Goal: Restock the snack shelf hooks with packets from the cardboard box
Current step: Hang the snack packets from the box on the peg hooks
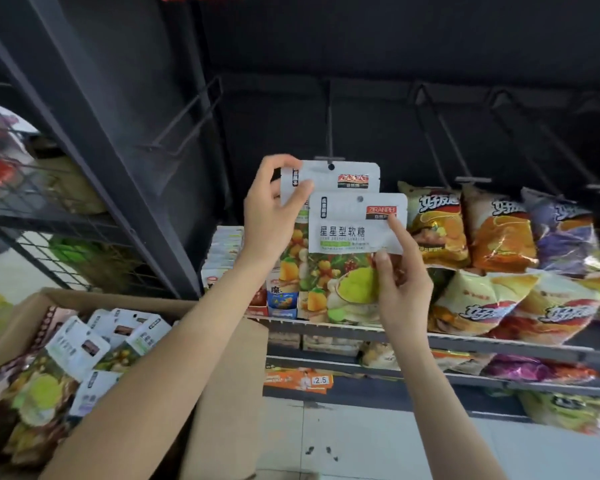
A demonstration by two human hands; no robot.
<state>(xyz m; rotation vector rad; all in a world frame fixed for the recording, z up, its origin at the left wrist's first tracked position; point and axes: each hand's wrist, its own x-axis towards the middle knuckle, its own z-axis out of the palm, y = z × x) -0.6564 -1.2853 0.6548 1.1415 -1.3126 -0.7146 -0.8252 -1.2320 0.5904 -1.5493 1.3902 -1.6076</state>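
Observation:
I hold two white candy packets with fruit pictures in front of the black shelf. My left hand (274, 216) grips the rear packet (340, 178) by its top left corner; its hang hole sits just under the tip of a black hook (329, 133). My right hand (399, 275) pinches the front packet (350, 237), thumb on its face and forefinger up its right edge. The cardboard box (229, 375) stands at lower left with several more such packets (84, 348) inside.
Chip bags (499, 233) hang on hooks to the right, with more bags lying on the shelf below. Small cartons (222, 258) stand behind the packets. Other black hooks (187, 123) stick out bare at left. A wire rack (32, 202) stands at far left.

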